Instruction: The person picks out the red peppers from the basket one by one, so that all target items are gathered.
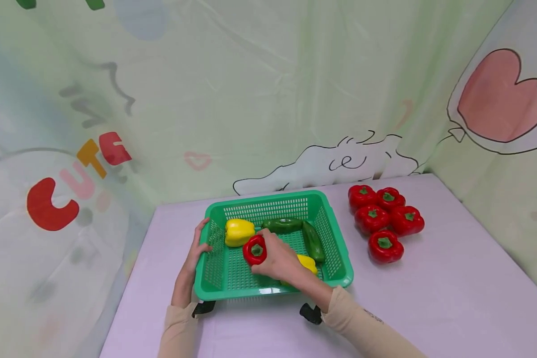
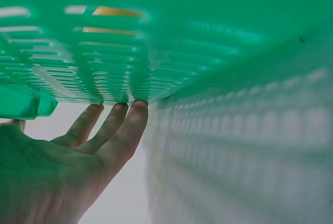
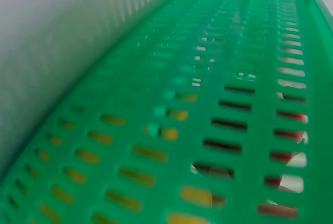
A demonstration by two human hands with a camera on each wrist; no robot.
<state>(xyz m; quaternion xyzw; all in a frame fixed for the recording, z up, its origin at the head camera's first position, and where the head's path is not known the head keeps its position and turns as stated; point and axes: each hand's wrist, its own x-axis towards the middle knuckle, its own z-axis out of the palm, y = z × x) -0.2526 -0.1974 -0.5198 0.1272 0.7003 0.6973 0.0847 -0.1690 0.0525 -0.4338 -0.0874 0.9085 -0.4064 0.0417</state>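
Note:
A green slotted plastic basket (image 1: 232, 294) stands on the table. My left hand (image 1: 193, 256) holds its left rim, thumb over the inner side; in the left wrist view the fingers (image 2: 125, 138) touch the outer wall. Over the inside of the basket, my right hand (image 1: 277, 256) grips a red bell pepper (image 1: 252, 252), stem up, between thumb and fingers. A yellow bell pepper (image 1: 239, 232) lies at the back left, and another yellow bell pepper (image 1: 308, 262) is partly hidden by the right hand. Two long green peppers (image 1: 313, 242) lie toward the back right. The right wrist view shows the basket's outer wall (image 3: 187, 52).
Several red bell peppers (image 1: 372, 219) are grouped on the table right of the basket. A pale lilac cloth covers the table (image 1: 447, 278). Behind it and at the sides hangs a printed curtain (image 1: 259, 89), close to the table's back edge.

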